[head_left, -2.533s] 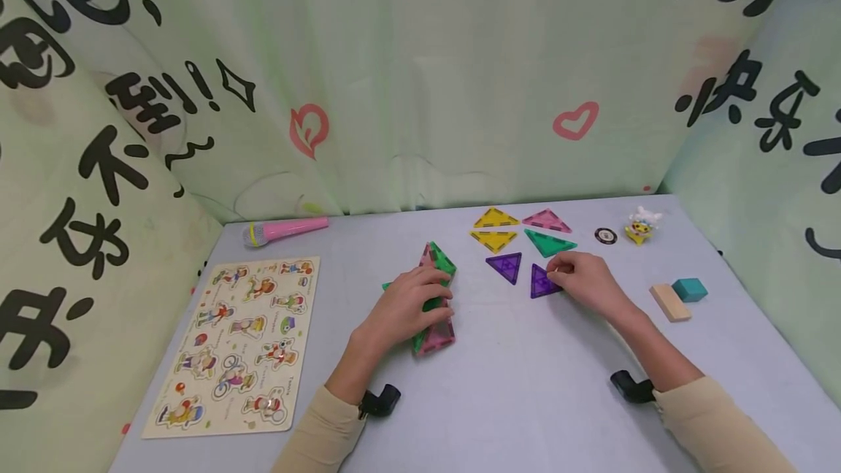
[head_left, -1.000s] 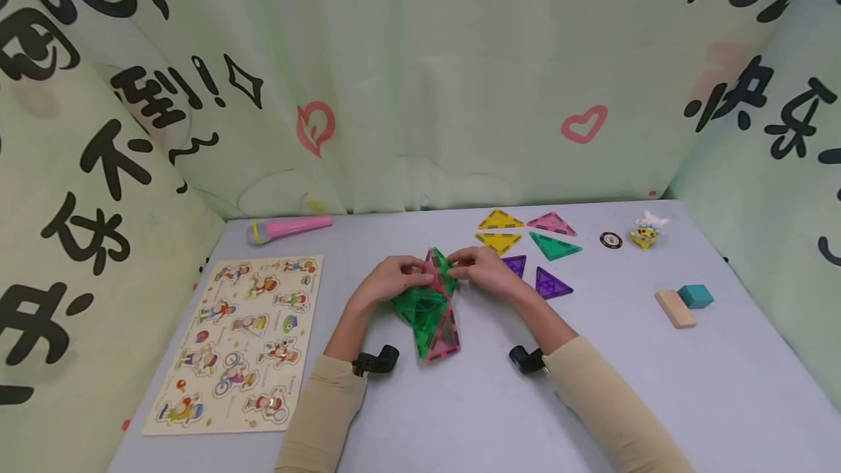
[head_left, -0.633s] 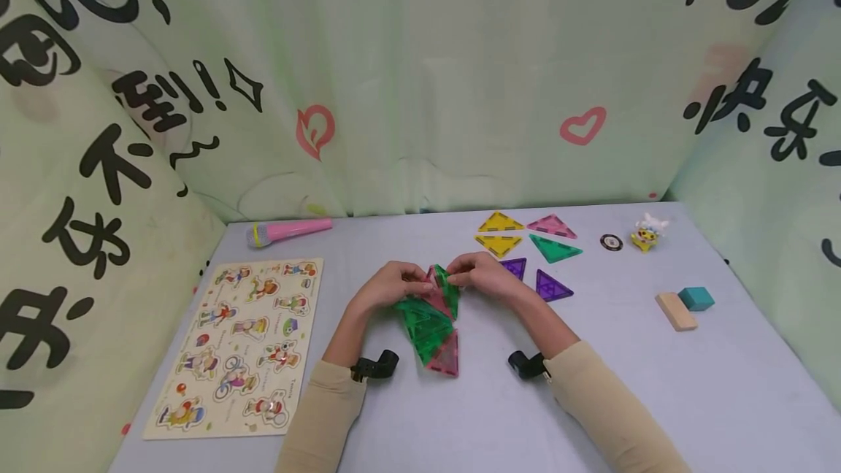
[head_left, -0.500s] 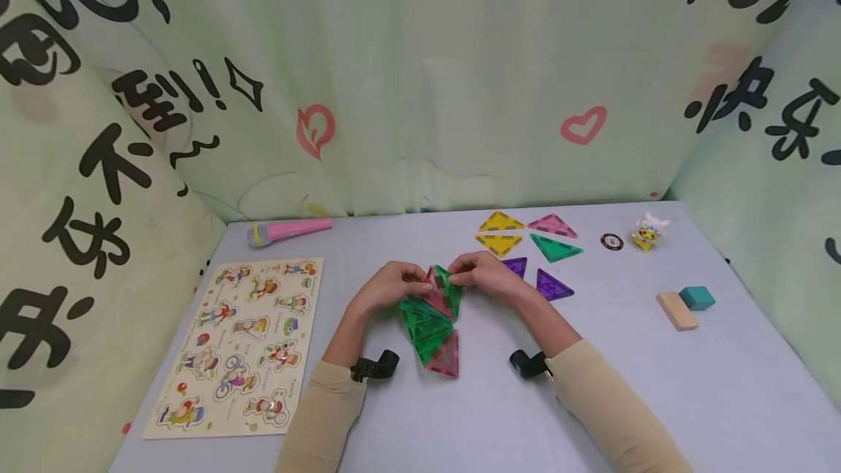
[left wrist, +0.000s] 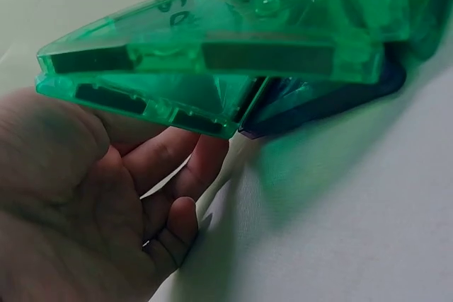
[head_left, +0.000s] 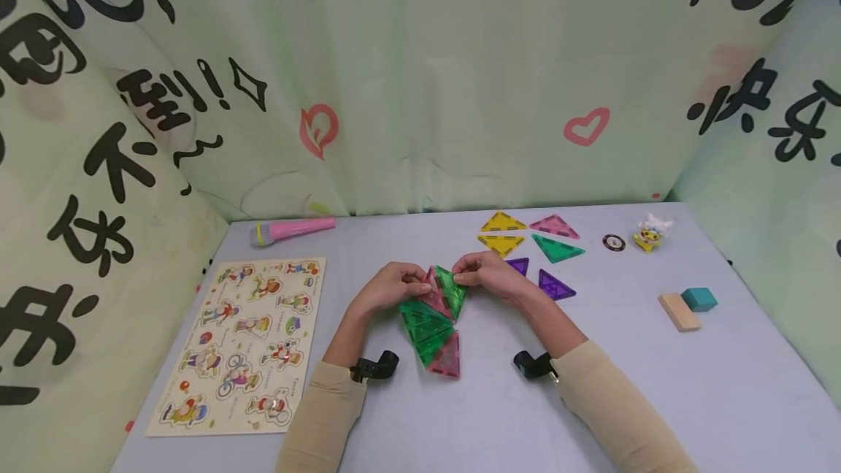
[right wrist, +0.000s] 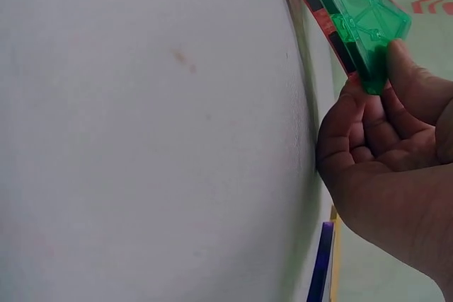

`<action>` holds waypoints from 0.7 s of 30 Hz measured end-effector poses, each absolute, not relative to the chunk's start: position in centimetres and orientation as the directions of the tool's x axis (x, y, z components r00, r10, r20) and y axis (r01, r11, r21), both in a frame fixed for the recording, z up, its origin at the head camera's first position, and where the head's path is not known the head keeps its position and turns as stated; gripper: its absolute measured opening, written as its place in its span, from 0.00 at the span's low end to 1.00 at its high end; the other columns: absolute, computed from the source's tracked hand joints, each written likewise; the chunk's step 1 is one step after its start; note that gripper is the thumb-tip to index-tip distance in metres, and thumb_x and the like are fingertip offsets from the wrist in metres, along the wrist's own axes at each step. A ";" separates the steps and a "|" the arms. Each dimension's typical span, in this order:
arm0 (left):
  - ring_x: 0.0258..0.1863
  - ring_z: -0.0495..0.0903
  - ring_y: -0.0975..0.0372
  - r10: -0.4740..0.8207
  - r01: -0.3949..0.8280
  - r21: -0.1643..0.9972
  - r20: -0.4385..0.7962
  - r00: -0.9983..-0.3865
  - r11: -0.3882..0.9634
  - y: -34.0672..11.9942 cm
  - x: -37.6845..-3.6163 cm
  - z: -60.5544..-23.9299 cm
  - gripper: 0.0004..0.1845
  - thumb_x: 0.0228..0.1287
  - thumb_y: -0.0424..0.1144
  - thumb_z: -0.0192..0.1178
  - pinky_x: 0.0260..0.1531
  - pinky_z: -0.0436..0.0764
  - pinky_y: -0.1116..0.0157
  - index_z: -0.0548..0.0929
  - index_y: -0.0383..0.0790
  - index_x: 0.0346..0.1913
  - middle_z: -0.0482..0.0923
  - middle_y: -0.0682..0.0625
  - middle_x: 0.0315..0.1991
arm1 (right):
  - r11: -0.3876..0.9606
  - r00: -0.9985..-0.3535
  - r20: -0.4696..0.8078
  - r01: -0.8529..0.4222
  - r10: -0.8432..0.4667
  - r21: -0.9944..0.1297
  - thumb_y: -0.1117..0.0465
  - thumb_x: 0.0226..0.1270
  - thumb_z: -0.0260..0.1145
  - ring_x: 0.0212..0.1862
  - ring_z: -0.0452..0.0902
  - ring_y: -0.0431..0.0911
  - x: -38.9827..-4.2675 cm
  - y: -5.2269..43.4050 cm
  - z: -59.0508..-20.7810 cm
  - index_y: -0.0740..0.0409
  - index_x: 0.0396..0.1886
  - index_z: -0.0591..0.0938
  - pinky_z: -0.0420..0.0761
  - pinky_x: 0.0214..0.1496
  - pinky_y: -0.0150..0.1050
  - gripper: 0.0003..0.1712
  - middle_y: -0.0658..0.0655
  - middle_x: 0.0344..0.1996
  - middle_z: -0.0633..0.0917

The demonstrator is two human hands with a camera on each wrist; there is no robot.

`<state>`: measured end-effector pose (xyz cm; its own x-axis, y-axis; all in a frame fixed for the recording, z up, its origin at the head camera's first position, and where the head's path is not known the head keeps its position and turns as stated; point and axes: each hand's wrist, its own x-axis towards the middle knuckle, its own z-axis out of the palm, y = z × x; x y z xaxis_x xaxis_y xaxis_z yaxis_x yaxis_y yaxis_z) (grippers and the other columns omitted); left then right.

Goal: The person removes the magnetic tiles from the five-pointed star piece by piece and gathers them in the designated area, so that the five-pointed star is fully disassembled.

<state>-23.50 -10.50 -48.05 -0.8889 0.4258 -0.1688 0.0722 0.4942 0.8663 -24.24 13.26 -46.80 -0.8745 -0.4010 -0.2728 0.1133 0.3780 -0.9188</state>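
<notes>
A cluster of green and pink triangular magnetic tiles (head_left: 434, 323) lies at the table's middle, its far end lifted. My left hand (head_left: 409, 283) grips that far end from the left; in the left wrist view its curled fingers (left wrist: 177, 175) sit under stacked green tiles (left wrist: 212, 54). My right hand (head_left: 468, 277) pinches the top green tile (head_left: 452, 289) from the right. The right wrist view shows the thumb on this green tile (right wrist: 361, 19), with a pink tile's edge (right wrist: 311, 5) behind it.
Loose tiles lie behind the right hand: two yellow (head_left: 502, 222), pink (head_left: 555, 225), green (head_left: 557, 248), two purple (head_left: 555, 285). A puzzle board (head_left: 243, 341) and pink microphone (head_left: 292, 230) are at left. A token (head_left: 614, 242), toy figure (head_left: 648, 233), wooden block (head_left: 678, 312) and teal cube (head_left: 699, 298) are at right.
My right hand left the purple tile and came over to the cluster. Since then both hands have raised the cluster's far end, and the top green tile has swung slightly rightward.
</notes>
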 end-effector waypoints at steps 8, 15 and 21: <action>0.30 0.77 0.67 0.458 0.085 0.877 -0.162 -0.874 0.472 -10.7 -23.4 -48.3 0.07 0.68 0.39 0.63 0.37 0.75 0.70 0.85 0.38 0.38 0.83 0.52 0.30 | 0.364 -0.874 -0.254 0.097 -0.415 -0.926 0.63 0.70 0.63 0.36 0.73 0.44 -24.1 13.0 -47.0 0.64 0.43 0.83 0.76 0.42 0.34 0.09 0.49 0.31 0.81; 0.34 0.79 0.67 0.515 0.107 0.898 -0.145 -0.845 0.428 -11.0 -23.5 -48.6 0.05 0.68 0.37 0.62 0.41 0.77 0.70 0.84 0.38 0.40 0.85 0.50 0.34 | 0.355 -0.873 -0.222 0.060 -0.434 -0.933 0.63 0.71 0.63 0.36 0.73 0.44 -24.0 13.0 -46.9 0.66 0.44 0.82 0.76 0.43 0.34 0.10 0.50 0.31 0.82; 0.33 0.78 0.68 0.531 0.133 0.894 -0.130 -0.837 0.428 -11.1 -23.6 -49.0 0.05 0.67 0.37 0.63 0.41 0.76 0.69 0.83 0.38 0.39 0.85 0.52 0.33 | 0.352 -0.881 -0.213 0.057 -0.423 -0.934 0.62 0.71 0.62 0.36 0.72 0.45 -23.9 13.0 -46.8 0.65 0.44 0.82 0.75 0.43 0.35 0.10 0.52 0.31 0.82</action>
<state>-23.57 -11.06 -49.05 -0.8374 0.5310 -0.1296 0.1328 0.4276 0.8942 -23.93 12.99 -46.76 -0.8810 -0.4226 -0.2130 0.0573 0.3515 -0.9344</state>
